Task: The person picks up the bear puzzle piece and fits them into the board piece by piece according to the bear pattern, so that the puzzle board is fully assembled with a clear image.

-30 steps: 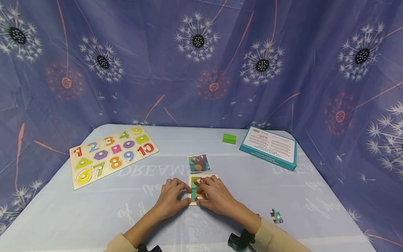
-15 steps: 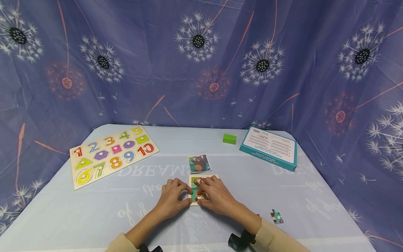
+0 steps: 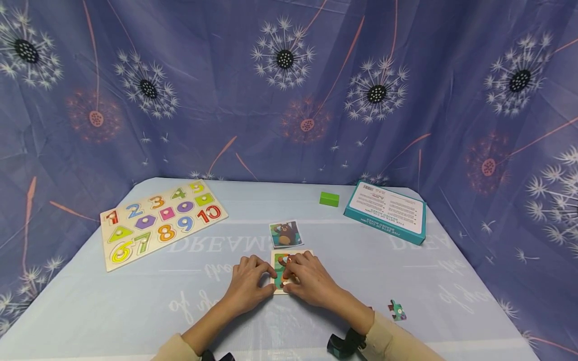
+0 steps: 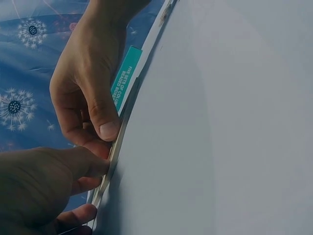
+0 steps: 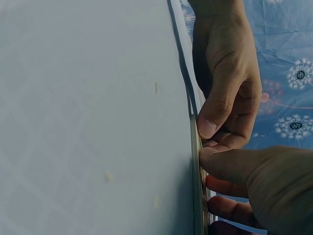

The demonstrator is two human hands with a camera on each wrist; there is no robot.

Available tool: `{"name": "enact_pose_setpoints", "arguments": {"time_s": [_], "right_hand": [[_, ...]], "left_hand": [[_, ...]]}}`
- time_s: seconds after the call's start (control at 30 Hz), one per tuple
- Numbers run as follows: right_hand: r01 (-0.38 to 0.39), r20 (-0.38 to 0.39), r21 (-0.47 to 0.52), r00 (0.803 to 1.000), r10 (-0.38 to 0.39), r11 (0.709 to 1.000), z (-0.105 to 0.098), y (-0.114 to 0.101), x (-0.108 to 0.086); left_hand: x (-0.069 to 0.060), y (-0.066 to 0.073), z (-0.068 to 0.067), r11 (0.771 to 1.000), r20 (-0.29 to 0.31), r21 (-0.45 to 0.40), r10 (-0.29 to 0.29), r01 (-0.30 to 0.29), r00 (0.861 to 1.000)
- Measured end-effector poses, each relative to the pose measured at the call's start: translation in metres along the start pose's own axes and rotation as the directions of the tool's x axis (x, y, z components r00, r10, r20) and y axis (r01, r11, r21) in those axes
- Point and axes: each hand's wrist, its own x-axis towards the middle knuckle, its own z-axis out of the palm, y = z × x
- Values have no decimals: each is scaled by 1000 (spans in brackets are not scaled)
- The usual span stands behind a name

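A small wooden puzzle board point(image 3: 273, 263) with a pale rim lies in the middle of the table. Bear-picture pieces point(image 3: 278, 260) sit within it, their right part covered by my right hand point(image 3: 312, 281). That hand's curled fingers and thumb hold a puzzle piece low over the board; the piece itself is mostly hidden. From the other side my left hand point(image 3: 246, 286) grips the board's left edge between thumb and forefinger. Both wrist views show the thumbs close together at the thin board edge point(image 5: 195, 166). Just beyond the board lies a bear picture card point(image 3: 286, 234).
One loose jigsaw piece point(image 3: 397, 310) lies right of my right forearm, and another is partly hidden by that arm. A number board point(image 3: 158, 243) is at the left. A green block point(image 3: 329, 199) and a teal box point(image 3: 386, 210) stand at the back right.
My left hand has shifted very slightly to the right against the board. The right hand and the other things stay where they were.
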Motion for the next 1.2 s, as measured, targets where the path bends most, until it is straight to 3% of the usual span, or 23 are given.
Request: {"name": "enact_pose_setpoints", "arguments": {"time_s": [0.93,1.2], "right_hand": [[3,-18,7,1000,-3,1000,0,2,-2],[-50,-16,30,999,51,998,-8,3,-6]], "left_hand": [[0,0,1,1000,3,4,-20,20,1000],[0,0,1,1000,10,-6,-20,20,1000]]}}
